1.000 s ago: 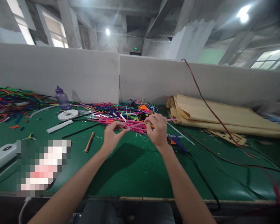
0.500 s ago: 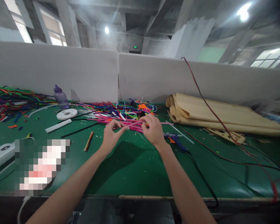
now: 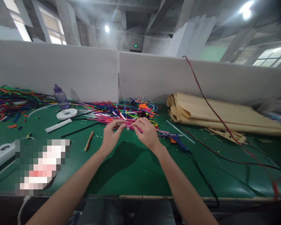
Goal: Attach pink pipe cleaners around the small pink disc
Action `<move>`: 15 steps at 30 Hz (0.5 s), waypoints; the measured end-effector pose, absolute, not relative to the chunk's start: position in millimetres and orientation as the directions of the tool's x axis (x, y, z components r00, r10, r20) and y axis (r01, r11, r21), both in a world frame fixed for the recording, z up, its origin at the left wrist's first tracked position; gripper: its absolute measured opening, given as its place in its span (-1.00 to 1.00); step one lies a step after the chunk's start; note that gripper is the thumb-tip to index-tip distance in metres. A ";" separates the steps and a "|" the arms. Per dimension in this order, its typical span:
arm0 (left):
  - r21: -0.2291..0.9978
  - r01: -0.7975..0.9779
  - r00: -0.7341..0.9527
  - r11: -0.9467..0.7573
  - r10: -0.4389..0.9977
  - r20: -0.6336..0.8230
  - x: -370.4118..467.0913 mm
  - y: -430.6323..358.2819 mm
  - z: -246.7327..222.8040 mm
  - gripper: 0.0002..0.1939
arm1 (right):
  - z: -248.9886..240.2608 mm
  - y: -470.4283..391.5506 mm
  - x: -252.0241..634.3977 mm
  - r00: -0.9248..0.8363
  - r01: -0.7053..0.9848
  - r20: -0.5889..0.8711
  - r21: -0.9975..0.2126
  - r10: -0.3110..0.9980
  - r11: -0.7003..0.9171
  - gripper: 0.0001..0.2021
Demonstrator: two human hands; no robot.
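Observation:
Both hands meet over the green table at the front of a pile of pink strips [image 3: 99, 120]. My left hand [image 3: 112, 132] is closed in a pinch near a small whitish piece [image 3: 128, 128]; what its fingertips hold is too small to make out. Close beside it, my right hand [image 3: 146, 132] pinches a pink strip [image 3: 163, 131], whose far end sticks out to the right past the hand. A thin white thread or wire rises between the hands. Right of my right hand lies a blue glue gun [image 3: 178, 141] with an orange trigger.
A purple bottle [image 3: 61, 97], a white spool [image 3: 66, 114] and a wooden stick [image 3: 89, 141] lie to the left. Brown paper [image 3: 220, 115] is folded at the right. Red and black cables cross the right side; a white power strip [image 3: 2, 154] lies far left.
My right hand has moved left and slightly down, close to my left hand. The pink strip's right end has swung lower. My left hand has hardly moved.

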State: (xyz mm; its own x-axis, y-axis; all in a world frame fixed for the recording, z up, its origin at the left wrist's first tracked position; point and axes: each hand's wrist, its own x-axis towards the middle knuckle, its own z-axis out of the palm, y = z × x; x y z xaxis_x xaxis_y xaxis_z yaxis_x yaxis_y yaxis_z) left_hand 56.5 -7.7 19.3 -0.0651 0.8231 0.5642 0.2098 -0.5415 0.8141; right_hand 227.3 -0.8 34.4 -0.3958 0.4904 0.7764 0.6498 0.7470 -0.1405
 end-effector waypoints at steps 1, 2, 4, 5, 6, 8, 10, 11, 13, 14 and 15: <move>0.822 0.197 -0.070 -0.535 0.828 0.556 56.4 -7.5 19.2 -0.78 | 34.2 -1.1 226.4 -0.379 0.646 0.779 -0.163 0.499 0.746 -0.82; 0.831 0.177 -0.071 -0.528 0.835 0.546 56.3 -7.2 19.1 -0.78 | 34.1 -1.3 225.4 -0.362 0.641 0.783 -0.185 0.506 0.745 -0.83; 0.848 0.124 -0.063 -0.515 0.849 0.525 56.0 -6.9 19.2 -0.76 | 34.4 -1.8 223.7 -0.329 0.633 0.791 -0.222 0.516 0.742 -0.84; 0.854 0.098 -0.058 -0.510 0.854 0.517 55.9 -6.8 19.3 -0.76 | 34.7 -1.9 223.0 -0.315 0.630 0.792 -0.237 0.522 0.740 -0.84; 0.858 0.078 -0.053 -0.508 0.857 0.513 55.7 -6.7 19.4 -0.75 | 34.9 -2.0 222.7 -0.304 0.628 0.792 -0.251 0.529 0.737 -0.84; 0.856 0.071 -0.050 -0.512 0.855 0.516 55.7 -6.8 19.5 -0.74 | 35.1 -1.6 222.6 -0.293 0.627 0.784 -0.274 0.547 0.729 -0.84; 0.846 0.100 -0.048 -0.523 0.847 0.529 55.8 -7.0 19.0 -0.72 | 34.9 -1.0 223.0 -0.295 0.625 0.775 -0.286 0.559 0.726 -0.84; 0.841 0.117 -0.045 -0.529 0.843 0.537 56.0 -7.1 18.5 -0.71 | 34.7 -0.6 223.3 -0.297 0.624 0.772 -0.289 0.562 0.726 -0.84; 0.832 0.140 -0.040 -0.537 0.836 0.547 56.3 -7.3 17.5 -0.70 | 34.0 0.0 223.7 -0.299 0.623 0.772 -0.288 0.561 0.728 -0.83; 0.832 0.141 -0.038 -0.537 0.836 0.547 56.5 -7.3 17.0 -0.70 | 33.7 0.2 223.8 -0.299 0.624 0.773 -0.285 0.560 0.727 -0.83; 0.834 0.136 -0.038 -0.535 0.838 0.544 56.6 -7.3 16.6 -0.69 | 33.4 0.2 223.8 -0.299 0.627 0.773 -0.283 0.559 0.726 -0.83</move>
